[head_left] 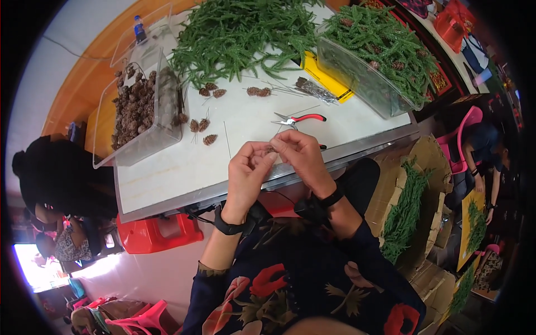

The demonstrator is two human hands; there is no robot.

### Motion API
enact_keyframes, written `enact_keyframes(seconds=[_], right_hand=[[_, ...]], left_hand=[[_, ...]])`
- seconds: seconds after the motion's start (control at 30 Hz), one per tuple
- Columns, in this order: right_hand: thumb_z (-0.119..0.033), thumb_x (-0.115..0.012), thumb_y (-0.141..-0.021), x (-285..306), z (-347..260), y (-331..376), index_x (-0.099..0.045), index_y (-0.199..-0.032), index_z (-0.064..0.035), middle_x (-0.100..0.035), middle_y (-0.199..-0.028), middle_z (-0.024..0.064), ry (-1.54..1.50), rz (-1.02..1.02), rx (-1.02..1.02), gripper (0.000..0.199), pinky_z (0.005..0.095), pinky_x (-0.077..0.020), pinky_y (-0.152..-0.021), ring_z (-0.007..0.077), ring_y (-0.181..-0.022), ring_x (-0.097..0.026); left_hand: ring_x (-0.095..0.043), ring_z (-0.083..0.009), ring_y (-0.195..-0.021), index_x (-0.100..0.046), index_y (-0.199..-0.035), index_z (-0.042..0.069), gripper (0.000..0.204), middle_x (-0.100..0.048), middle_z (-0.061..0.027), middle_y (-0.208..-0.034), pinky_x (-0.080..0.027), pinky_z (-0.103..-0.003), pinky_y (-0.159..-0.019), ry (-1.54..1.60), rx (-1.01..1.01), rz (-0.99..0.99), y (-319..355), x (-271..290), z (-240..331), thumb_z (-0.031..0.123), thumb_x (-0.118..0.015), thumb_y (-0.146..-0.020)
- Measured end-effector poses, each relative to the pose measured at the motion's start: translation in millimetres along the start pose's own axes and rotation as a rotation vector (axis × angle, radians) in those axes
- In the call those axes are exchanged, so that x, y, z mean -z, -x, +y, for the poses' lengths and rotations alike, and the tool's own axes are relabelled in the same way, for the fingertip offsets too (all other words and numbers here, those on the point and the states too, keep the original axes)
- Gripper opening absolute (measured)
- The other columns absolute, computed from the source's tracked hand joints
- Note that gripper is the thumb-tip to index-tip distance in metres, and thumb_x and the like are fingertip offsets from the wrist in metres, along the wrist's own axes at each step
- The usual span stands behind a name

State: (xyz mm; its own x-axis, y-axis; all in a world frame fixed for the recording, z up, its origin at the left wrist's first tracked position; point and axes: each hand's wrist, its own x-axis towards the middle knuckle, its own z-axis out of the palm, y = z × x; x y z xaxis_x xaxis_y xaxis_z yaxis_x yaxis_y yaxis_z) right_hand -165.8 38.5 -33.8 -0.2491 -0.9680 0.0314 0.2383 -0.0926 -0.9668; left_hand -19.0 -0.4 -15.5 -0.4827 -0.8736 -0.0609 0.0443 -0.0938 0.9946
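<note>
Flower-printed dark-blue fabric (312,273) is worn; one scaly brown pinecone (271,149) is pinched by left hand (248,167) and right hand (302,156).

Small brown cone (270,149), mostly hidden, is pinched between left hand (246,169) and right hand (302,157) above near edge of table (178,181). Red-handled pliers (293,119) are laid just beyond. Loose pine cones (209,139) are scattered farther left; more are held in clear bin (168,120). Green sprigs (245,33) are heaped at back; wire bundle (315,88) is placed beside yellow sheet (324,71).
</note>
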Motion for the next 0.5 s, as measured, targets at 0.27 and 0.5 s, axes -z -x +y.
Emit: enact_keyframes(seconds=[0.27,0.5], right_hand=[[-0.013,-0.062,-0.093,24.2,-4.6,16.0,-0.064,-0.090,-0.0016,-0.053,-0.065,-0.0038,-0.033,0.112,-0.086,0.012,0.0176,-0.0336,-0.053,0.0027,-0.057,-0.045],[-0.011,-0.066,-0.091,37.3,-2.1,52.4,-0.065,-0.090,-0.0005,-0.060,-0.070,-0.0033,-0.051,0.087,-0.060,0.010,0.0177,-0.0374,-0.056,0.0015,-0.062,-0.048]], left_hand=[[-0.062,-0.0170,-0.070,-0.063,-0.108,0.003,0.028,-0.068,-0.0093,-0.085,-0.049,-0.030,-0.062,-0.796,-0.330,-0.062,-87.5,10.2,25.0,0.023,-0.067,-0.089],[-0.066,-0.0387,-0.084,-0.066,-0.102,0.006,0.026,-0.069,-0.0178,-0.091,-0.052,-0.046,-0.071,-1.494,-0.364,-0.072,-201.7,-16.6,20.2,0.026,-0.065,-0.086]])
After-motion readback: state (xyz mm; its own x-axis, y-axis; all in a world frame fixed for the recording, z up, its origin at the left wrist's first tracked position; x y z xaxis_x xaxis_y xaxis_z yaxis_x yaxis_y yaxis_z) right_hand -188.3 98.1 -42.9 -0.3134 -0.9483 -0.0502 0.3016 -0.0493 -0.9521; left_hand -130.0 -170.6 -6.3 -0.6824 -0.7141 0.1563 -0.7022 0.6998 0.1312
